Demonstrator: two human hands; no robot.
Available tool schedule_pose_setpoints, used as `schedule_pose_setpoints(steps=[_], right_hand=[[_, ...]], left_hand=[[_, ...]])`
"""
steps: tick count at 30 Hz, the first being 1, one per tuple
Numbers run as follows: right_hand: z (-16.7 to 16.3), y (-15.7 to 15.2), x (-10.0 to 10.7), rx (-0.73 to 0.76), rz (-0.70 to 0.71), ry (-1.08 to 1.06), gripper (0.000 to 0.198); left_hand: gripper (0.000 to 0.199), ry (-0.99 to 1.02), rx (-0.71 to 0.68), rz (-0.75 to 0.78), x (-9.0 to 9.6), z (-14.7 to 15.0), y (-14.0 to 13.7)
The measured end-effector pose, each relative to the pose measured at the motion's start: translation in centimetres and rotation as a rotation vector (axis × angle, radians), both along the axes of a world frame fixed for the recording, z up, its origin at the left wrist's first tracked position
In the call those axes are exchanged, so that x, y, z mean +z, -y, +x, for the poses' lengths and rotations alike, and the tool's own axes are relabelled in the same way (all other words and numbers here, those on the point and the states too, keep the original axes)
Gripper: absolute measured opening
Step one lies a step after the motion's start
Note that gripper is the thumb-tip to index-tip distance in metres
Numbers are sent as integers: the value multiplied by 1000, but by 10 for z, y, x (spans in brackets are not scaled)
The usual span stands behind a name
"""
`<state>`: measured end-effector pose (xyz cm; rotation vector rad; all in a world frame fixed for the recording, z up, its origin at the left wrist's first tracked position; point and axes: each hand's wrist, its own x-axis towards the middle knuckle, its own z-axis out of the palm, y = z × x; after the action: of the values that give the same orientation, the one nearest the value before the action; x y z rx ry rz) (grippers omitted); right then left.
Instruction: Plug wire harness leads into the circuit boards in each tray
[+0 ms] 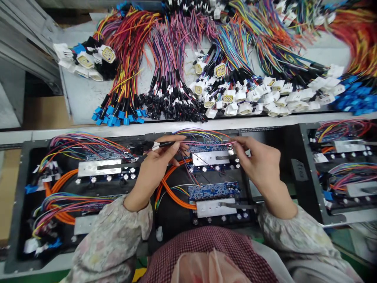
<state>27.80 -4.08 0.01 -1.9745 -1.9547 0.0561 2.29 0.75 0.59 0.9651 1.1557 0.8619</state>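
Observation:
My left hand (160, 163) is closed round a wire harness (167, 144) with a black sleeve and a white label. Several thin wires of it hang down past the fingers. The ends of its pink wires (209, 144) run across to my right hand (259, 161), which pinches them between thumb and fingers. Directly beneath the wires lies a blue circuit board (203, 148) with a silver metal plate (210, 158). Nearer to me sits a second blue circuit board (213, 191) with its own silver plate (216, 207). Thick orange cables (176, 198) curve off to the left of these boards.
Bundles of coloured wires with blue connectors (118, 116), black connectors (176, 102) and white connectors (250, 102) cover the grey shelf (81, 104) at the back. A black tray (17, 196) on the left holds wired boards. Another tray (319, 188) with boards stands at the right.

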Motion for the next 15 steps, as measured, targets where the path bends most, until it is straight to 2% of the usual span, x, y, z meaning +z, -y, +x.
schedule_pose_setpoints(steps=[5,10,15], right_hand=[[-3,-3,-10,66,80,38,24],[-1,-9,-21,40,59,54,27],[-3,-9,-16,7,2,27,29]], left_hand=[[25,-23,17,-20,-1,-1,0],[26,-51,3,-5,-2,0,-1],[27,-44,-2,4,-3,0,-1]])
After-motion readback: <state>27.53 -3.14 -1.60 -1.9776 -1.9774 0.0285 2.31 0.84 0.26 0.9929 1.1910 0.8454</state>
